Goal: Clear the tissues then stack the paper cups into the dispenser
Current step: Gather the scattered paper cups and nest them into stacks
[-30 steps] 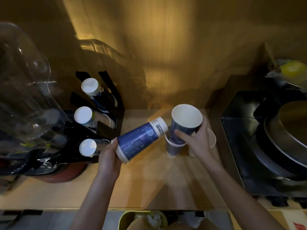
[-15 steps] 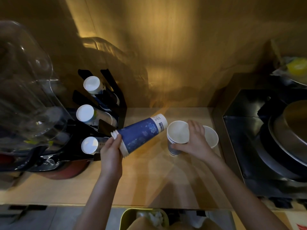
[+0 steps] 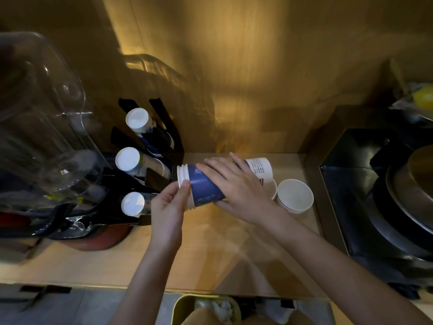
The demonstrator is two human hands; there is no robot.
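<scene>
Both hands hold a stack of blue paper cups (image 3: 201,186) lying sideways above the wooden counter (image 3: 210,249), rims pointing left. My left hand (image 3: 171,202) pinches the rim end. Over the stack's middle lies my right hand (image 3: 234,184), gripping it. The stack's white base end (image 3: 260,168) points right. A black cup dispenser (image 3: 161,146) stands just left, with three rows of cups showing white bases (image 3: 137,118), (image 3: 127,158), (image 3: 132,203). Upright cups (image 3: 295,195) stand on the counter to the right; another is partly hidden behind my right hand.
A clear plastic water jug (image 3: 44,127) on a dark base fills the left. A black appliance with a metal pot (image 3: 412,188) stands at the right. A yellow-green bin (image 3: 182,306) holding white tissues (image 3: 222,309) sits below the counter's front edge.
My right hand set the cups it held onto the counter, then moved left and took hold of the sideways stack. My left hand shifted along the rim end.
</scene>
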